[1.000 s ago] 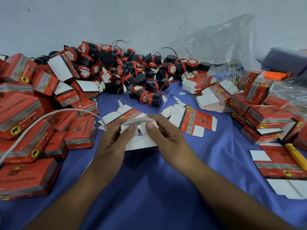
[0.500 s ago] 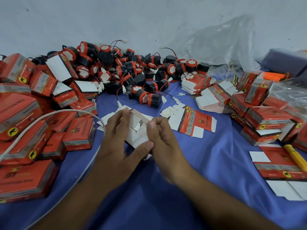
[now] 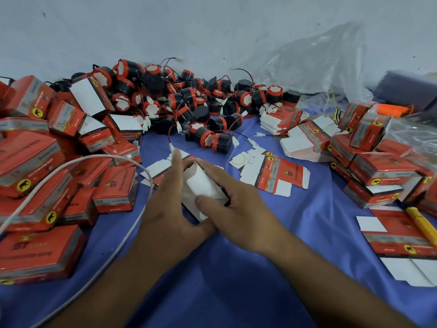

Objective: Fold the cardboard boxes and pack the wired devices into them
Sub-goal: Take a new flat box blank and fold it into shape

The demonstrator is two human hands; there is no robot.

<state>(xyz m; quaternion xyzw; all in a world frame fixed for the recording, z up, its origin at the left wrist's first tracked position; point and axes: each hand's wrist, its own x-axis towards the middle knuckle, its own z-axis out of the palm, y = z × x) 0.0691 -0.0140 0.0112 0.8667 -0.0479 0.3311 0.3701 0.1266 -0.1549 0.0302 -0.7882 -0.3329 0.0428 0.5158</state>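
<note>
Head-mounted view looking down at a blue cloth point(image 3: 236, 280) used as a work surface. At the centre, both hands were closed together around one half-folded box point(image 3: 201, 183), with its plain white inside facing up. The left hand point(image 3: 165, 209) lay along the box's left wall with fingers nearly straight and its thumb hooked under the near corner. The right hand point(image 3: 236, 204) gripped the other side, its thumb pressing on the white flap. A heap of black-and-red wired devices point(image 3: 189, 107) sat against the wall beyond, well apart from the hands. Flat cardboard blanks point(image 3: 281, 174) lay just right of the box, and finished red boxes point(image 3: 35, 181) were stacked at left, with a white cable point(image 3: 78, 159) looping over them. The step appeared to be closing an end flap. It would likely go best with the left hand keeping the walls square while the right thumb pushes the flap along its crease until the tab tucks in, leaving the other end open for a device.
</note>
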